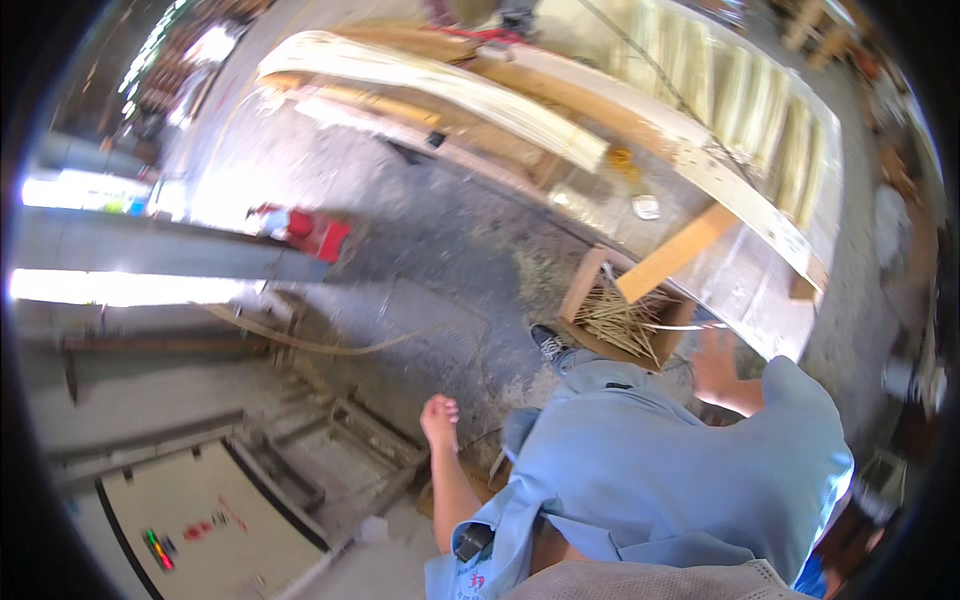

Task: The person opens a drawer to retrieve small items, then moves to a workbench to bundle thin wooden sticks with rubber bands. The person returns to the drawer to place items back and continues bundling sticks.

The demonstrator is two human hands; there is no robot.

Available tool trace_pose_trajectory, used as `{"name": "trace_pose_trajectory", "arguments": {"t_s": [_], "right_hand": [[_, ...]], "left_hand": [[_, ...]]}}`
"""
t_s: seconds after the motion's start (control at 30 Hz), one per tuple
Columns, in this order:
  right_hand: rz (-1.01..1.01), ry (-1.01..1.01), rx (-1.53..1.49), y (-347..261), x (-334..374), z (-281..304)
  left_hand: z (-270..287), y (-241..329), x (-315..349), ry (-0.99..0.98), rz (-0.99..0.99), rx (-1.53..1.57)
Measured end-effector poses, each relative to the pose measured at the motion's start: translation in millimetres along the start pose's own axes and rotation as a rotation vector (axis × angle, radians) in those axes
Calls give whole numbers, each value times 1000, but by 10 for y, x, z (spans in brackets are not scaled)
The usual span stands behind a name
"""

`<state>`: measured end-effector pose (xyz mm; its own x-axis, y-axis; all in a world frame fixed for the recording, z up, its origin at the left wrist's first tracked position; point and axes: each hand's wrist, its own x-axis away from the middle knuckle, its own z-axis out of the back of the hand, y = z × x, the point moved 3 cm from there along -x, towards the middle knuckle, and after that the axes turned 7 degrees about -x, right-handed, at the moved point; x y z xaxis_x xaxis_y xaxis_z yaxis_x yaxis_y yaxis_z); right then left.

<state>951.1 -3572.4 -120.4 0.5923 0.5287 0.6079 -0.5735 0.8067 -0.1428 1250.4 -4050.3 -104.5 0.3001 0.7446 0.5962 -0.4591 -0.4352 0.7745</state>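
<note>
My left hand (440,421) hangs over the floor on the left side of my body, its fingers curled in and nothing visible in them. On the right, my right hand (713,362) reaches out beside the table's near corner, slightly blurred. A thin white strip (682,327) runs from its fingertips across the rim of a cardboard box (577,288). Many thin pale wooden sticks (622,322) lie loosely in that box. An orange-brown board (678,252) slants from the table over the box.
The long worktable (770,300) carries a bundle of long pale strips (430,90), several rows of pale strips (700,75), and a tape roll (646,207). A red object (322,238) stands on the floor. Lower left, a framed white board (215,520) adjoins a frame (370,430).
</note>
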Motion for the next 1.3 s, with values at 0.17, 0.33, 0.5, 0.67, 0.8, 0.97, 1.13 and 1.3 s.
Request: {"name": "trace_pose_trajectory", "arguments": {"t_s": [0.17, 0.33, 0.5, 0.67, 0.8, 0.97, 1.13, 1.3], "right_hand": [[248, 349, -1095, -1706, -949, 459], [-15, 159, -2065, -3005, -2167, 829], [199, -106, -2723, -4186, -2736, 1751], [895, 323, -2634, -3831, -1859, 2837], [-144, 1194, -2142, -3210, -1621, 2434], [-566, 1101, -2393, -3215, -1737, 1720], [-611, 1018, -2263, -3004, -1897, 1707], [-722, 1142, -2207, -2352, -2263, 2040]], "left_hand": [[-324, 1182, -943, -78, -309, -157], [-1566, 2959, -628, -553, -1231, -494], [-1699, 3128, -897, -902, -1783, -680], [-934, 2832, -2572, -1024, -617, -1505], [-987, 2648, -2815, -1280, -433, -1341], [-1766, 2940, -2551, -1385, -975, -1129], [-2408, 3338, -2374, -1476, -1117, -945], [-2993, 3983, -2029, -1447, -1617, -900]]}}
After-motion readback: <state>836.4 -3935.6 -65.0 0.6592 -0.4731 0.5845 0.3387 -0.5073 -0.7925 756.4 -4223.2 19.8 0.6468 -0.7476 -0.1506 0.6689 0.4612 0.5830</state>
